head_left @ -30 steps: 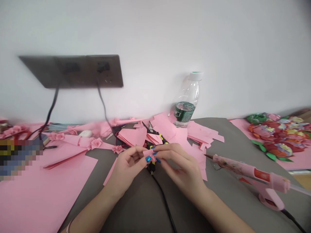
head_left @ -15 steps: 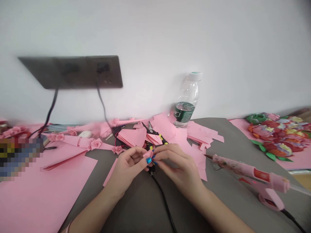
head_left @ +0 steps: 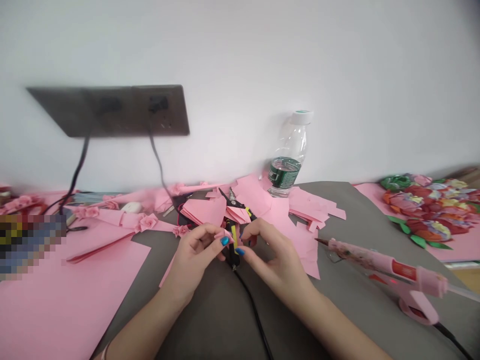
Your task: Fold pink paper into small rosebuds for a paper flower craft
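Between the thumb and fingers of my left hand (head_left: 200, 252) is a small curled piece of pink paper (head_left: 226, 235). Just right of it, my right hand (head_left: 275, 255) has its thumb and index finger apart, with nothing visible between them. Behind and below the fingertips lies a pair of black-and-yellow-handled pliers (head_left: 233, 245), partly hidden by my hands. Folded pink paper pieces (head_left: 204, 212) are stacked just beyond my left hand.
A pink glue gun (head_left: 375, 257) lies at right, its cord trailing off. A water bottle (head_left: 285, 172) stands against the wall. Pink paper roses (head_left: 146, 221) and sheets (head_left: 71, 305) lie at left, colourful paper flowers (head_left: 431, 210) at far right. A black cable (head_left: 255, 310) crosses the grey table (head_left: 202, 320).
My right fingers have come off the pink paper and spread apart slightly to the right. The paper stays in my left hand, tipped a little to the left.
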The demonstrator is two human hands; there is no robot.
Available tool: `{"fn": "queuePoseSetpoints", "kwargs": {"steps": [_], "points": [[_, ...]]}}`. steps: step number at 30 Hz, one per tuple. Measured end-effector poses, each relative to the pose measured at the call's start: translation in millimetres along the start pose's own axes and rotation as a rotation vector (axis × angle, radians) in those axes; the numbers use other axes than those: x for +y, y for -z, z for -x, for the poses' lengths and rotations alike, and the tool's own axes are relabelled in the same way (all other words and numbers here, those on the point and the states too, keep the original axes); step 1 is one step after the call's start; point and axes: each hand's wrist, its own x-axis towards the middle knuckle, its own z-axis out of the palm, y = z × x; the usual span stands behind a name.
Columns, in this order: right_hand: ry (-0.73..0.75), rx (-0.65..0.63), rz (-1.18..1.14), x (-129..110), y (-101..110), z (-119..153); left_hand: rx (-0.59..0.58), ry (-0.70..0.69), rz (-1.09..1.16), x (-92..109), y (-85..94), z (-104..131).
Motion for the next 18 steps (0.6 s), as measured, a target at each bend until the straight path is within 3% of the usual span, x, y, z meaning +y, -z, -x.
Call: {"fn": "queuePoseSetpoints", "kwargs": {"steps": [6, 10, 18], "points": [[0.01, -0.073, 0.041, -3, -6, 3, -0.059, -0.058, -0.08, 5, -4.0, 2], [0.005, -0.103, 0.033, -5, -7, 5, -0.087, -0.021, -0.105, 8, -5.7, 3], [-0.183, -0.155, -0.31, -4, -12, 4, -0.084, -0.033, -0.123, 7, -5.6, 4]]}}
